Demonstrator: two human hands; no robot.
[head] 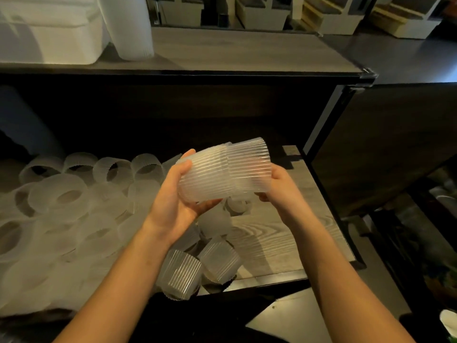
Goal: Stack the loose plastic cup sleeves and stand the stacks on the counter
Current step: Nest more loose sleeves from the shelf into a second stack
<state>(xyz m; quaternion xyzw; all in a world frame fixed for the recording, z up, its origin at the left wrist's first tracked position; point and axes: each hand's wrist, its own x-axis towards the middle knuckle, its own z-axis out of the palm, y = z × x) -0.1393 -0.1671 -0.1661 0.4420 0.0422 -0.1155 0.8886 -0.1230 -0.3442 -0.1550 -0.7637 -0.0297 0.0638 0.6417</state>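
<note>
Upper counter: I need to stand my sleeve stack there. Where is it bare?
The grey wood-grain upper counter is bare from the tall white ribbed sleeve stack right to its metal corner. Left of that, the white plastic bin crowds it. On the lower shelf, loose translucent sleeves cover the left.

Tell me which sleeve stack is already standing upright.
The tall stack on the upper counter, beside the white bin; the held stack lies sideways between left hand and right hand.

We can read no text, label, brand, number or sign anywhere here; every surface in view is plain or too dim and blurred for us to make out lettering.
</note>
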